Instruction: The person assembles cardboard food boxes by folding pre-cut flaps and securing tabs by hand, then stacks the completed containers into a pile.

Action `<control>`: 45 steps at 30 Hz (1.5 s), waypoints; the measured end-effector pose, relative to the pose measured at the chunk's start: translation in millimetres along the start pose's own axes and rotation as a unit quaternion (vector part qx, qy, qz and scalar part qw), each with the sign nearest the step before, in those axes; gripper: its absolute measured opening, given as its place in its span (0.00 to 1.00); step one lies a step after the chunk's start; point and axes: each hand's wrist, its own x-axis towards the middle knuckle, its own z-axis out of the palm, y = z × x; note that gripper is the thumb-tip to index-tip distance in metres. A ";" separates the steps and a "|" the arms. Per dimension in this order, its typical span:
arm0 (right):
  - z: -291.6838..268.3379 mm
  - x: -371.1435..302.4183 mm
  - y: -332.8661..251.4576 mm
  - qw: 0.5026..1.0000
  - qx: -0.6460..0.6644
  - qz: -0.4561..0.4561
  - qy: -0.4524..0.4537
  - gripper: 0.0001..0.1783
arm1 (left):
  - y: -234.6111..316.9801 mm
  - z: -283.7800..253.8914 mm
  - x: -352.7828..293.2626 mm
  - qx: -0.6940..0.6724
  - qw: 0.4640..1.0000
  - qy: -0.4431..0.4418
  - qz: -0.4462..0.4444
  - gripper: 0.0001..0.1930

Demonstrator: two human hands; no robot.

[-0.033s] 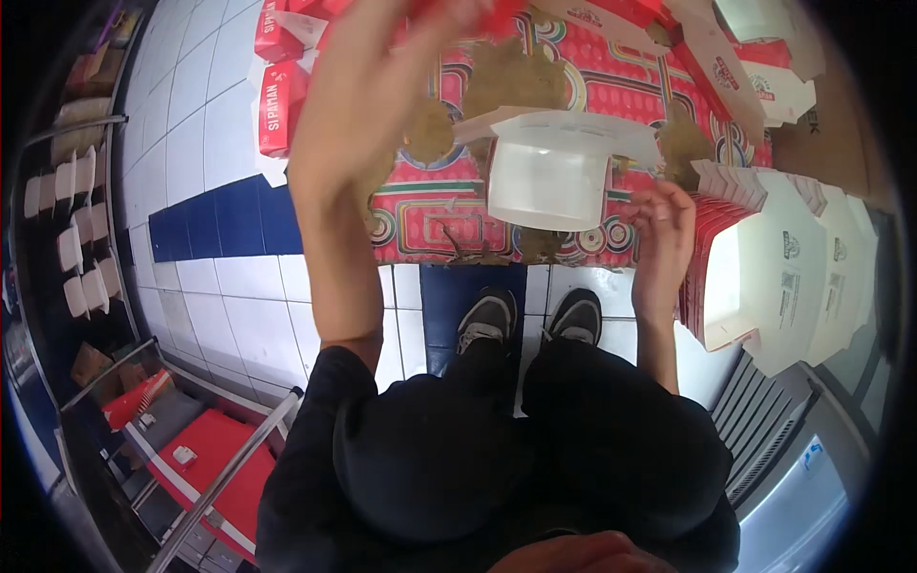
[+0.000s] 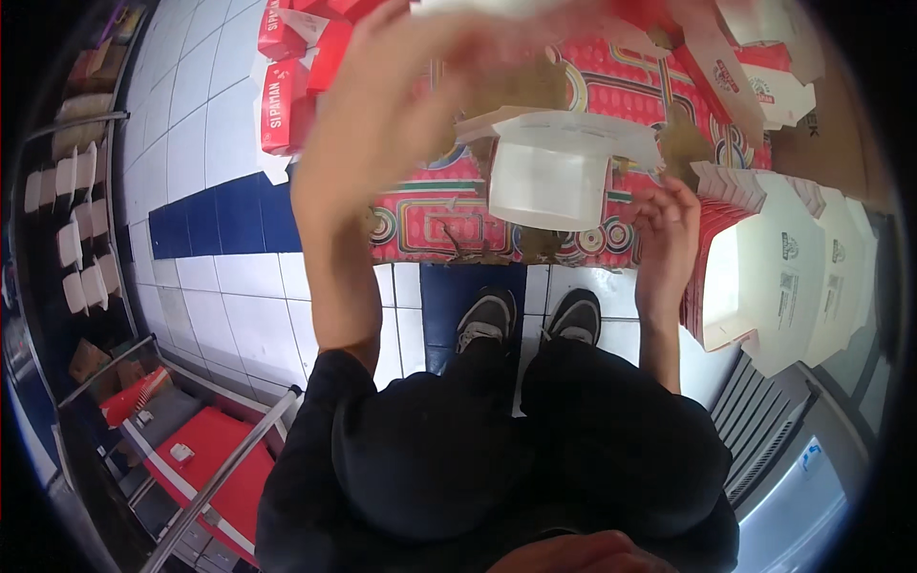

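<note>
One blurred left hand (image 2: 387,110), opening and hold unclear, right hand (image 2: 666,222) loosely curled, empty, near white box (image 2: 549,186)

open box (image 2: 549,189): white paperboard, smooth, faint sheen inside | box blanks (image 2: 788,272): smooth paperboard, matt pale faces | red boxes (image 2: 285,119): smooth, coated-looking paperboard | desk (image 2: 458,208): printed covering, scuffed, worn to rough brown patches | floor tiles (image 2: 229,301): glossy, ceramic-looking | rail (image 2: 224,478): shiny metal | trousers (image 2: 430,468): matt black cloth | carton (image 2: 823,155): matt brown cardboard
</note>
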 end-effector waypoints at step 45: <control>23.2 58.8 67.1 0.977 -0.208 0.041 0.039 0.24 | -51.0 166.3 -156.7 -0.395 0.813 0.085 -0.420 0.20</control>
